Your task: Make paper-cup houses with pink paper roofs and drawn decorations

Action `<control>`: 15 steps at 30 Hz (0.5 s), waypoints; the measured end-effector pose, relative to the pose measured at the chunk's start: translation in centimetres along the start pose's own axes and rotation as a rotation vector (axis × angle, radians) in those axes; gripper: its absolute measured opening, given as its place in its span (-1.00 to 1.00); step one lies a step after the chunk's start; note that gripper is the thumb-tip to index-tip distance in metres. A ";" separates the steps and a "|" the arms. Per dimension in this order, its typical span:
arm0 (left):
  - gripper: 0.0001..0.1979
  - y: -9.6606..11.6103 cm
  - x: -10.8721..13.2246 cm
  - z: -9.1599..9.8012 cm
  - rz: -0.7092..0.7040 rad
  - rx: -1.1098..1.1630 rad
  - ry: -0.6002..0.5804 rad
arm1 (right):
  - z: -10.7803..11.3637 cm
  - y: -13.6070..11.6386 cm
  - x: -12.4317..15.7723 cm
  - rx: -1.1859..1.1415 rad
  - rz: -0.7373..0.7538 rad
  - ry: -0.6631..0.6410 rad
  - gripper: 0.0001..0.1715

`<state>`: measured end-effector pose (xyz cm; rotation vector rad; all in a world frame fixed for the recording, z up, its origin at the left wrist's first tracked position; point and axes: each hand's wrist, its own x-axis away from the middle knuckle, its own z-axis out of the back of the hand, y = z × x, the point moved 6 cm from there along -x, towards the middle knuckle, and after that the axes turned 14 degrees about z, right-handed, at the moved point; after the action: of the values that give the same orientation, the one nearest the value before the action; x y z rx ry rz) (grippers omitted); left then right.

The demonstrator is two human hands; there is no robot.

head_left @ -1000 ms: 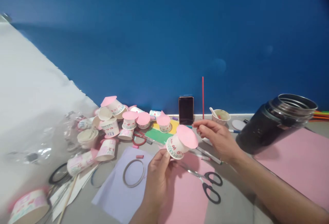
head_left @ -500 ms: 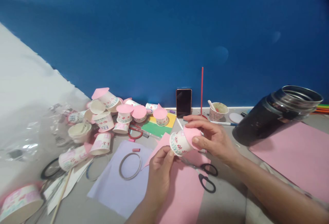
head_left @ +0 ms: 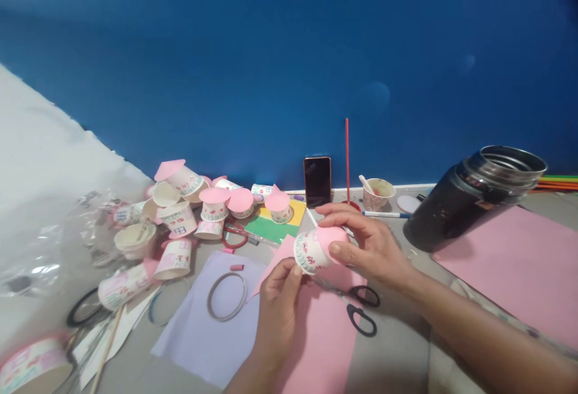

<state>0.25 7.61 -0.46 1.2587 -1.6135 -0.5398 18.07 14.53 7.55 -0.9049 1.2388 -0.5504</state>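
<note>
Between my two hands is a small white paper cup (head_left: pixel 309 253) with drawn red flowers and green grass, tilted over to the right. A pink paper cone (head_left: pixel 330 237) sits on its base end like a roof. My left hand (head_left: pixel 280 288) pinches the cup's rim from the lower left. Fingers of my right hand (head_left: pixel 361 240) wrap over the pink cone, pressing it against the cup. Just under the cup, black-handled scissors (head_left: pixel 361 309) lie on a pink paper sheet (head_left: pixel 318 340). Their blades are partly hidden.
Several decorated cups (head_left: pixel 178 219) are piled at the left. Lilac paper (head_left: pixel 203 328) carries a tape ring (head_left: pixel 227 296). A phone (head_left: pixel 317 182) leans on the blue wall, near a paste cup (head_left: pixel 378 195). At right stand a black flask (head_left: pixel 456 201) and more pink paper (head_left: pixel 510 267).
The view has shifted slightly, so most things appear a little further left. Both hands keep hold of the cup and its pink cone, with almost no change in grip.
</note>
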 end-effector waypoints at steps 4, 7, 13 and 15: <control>-0.76 -1.0 -0.5 -0.8 0.223 0.257 -0.122 | 1.9 0.6 -0.3 -0.068 -0.041 0.135 -0.65; -0.84 -2.2 -1.0 -0.8 0.439 0.438 -0.178 | 2.9 1.7 -0.2 -0.094 -0.099 0.243 -0.67; -0.92 -1.3 -1.3 -0.5 0.490 0.598 -0.225 | 2.8 3.3 -0.1 -0.064 -0.238 0.296 -0.69; -0.93 -0.6 -1.2 -0.6 0.483 0.640 -0.222 | 2.7 3.5 -0.3 -0.061 -0.260 0.277 -0.70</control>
<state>1.09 8.57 -1.17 1.2056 -2.2964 0.1683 20.24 17.44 5.03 -1.0759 1.4006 -0.8719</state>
